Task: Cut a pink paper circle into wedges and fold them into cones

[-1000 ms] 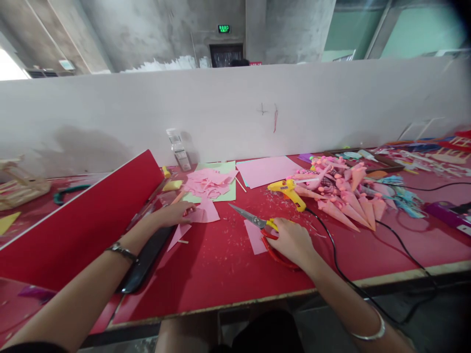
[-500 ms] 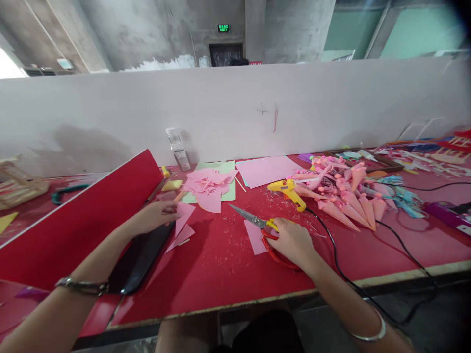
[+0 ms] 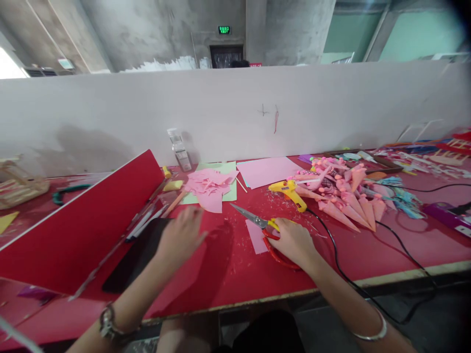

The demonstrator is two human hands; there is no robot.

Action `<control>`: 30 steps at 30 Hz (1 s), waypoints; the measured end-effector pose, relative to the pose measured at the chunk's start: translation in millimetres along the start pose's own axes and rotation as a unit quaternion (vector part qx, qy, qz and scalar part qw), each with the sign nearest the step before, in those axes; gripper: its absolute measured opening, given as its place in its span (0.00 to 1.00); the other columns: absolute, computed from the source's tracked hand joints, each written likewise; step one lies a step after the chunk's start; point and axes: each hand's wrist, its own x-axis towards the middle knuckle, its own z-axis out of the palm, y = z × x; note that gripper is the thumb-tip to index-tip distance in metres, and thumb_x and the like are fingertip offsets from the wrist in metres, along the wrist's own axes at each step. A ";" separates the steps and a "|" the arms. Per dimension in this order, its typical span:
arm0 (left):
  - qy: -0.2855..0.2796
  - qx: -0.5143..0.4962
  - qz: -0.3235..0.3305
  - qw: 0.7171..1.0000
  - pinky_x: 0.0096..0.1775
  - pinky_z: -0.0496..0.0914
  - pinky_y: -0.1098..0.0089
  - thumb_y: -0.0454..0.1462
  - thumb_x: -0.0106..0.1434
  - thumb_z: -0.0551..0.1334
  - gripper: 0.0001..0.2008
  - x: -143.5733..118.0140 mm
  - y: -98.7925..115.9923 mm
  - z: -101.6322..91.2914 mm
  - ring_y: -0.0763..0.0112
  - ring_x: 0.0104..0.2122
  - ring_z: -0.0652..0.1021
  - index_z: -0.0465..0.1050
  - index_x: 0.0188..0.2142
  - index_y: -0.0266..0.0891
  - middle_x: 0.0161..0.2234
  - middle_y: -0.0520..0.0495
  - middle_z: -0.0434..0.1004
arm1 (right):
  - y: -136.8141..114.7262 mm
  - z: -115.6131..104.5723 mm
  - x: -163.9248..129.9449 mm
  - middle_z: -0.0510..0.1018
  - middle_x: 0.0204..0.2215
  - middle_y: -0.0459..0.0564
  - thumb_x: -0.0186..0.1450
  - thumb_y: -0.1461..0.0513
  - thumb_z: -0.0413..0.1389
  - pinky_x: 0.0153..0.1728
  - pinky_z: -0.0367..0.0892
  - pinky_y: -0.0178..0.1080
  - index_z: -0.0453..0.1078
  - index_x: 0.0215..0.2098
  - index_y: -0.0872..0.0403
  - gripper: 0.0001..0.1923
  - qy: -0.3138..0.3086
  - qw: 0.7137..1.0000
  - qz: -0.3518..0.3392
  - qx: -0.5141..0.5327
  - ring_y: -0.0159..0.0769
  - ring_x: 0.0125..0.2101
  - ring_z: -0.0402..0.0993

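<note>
Her right hand gripped the scissors flat on the red table, ready to cut; her left hand, blurred, hovered with fingers spread, empty.

Beyond the right hand lies a yellow plastic glue gun, with a heap of pink paper cones to its right. Ahead of the left hand stands a clear plastic bottle; to its left leans a red flat board.
</note>
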 end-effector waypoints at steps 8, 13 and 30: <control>-0.155 -0.214 0.244 0.933 0.56 0.52 0.61 0.49 0.59 0.51 0.35 -11.8 86.4 13.4 0.63 0.59 0.52 0.41 0.61 0.40 0.61 0.43 0.45 | 0.0 -0.1 -0.8 0.75 0.31 0.51 0.60 0.52 0.47 0.27 0.57 0.36 0.64 0.35 0.53 0.14 0.035 0.999 -0.006 0.003 0.41 0.32 0.73; -0.177 -0.198 0.220 0.939 0.56 0.52 0.60 0.51 0.58 0.51 0.34 -28.5 73.5 3.9 0.61 0.58 0.55 0.46 0.60 0.40 0.60 0.44 0.50 | -1.1 -0.4 -0.7 0.75 0.31 0.50 0.60 0.51 0.47 0.28 0.57 0.36 0.64 0.35 0.53 0.14 0.035 0.999 0.020 0.015 0.39 0.32 0.72; -0.062 -0.218 0.168 0.959 0.51 0.59 0.56 0.43 0.56 0.58 0.31 -74.4 47.8 11.8 0.58 0.53 0.61 0.50 0.58 0.47 0.54 0.43 0.60 | -8.8 -10.9 5.2 0.72 0.41 0.56 0.61 0.56 0.49 0.42 0.61 0.39 0.64 0.47 0.57 0.19 -0.002 0.999 -0.034 -0.007 0.41 0.43 0.68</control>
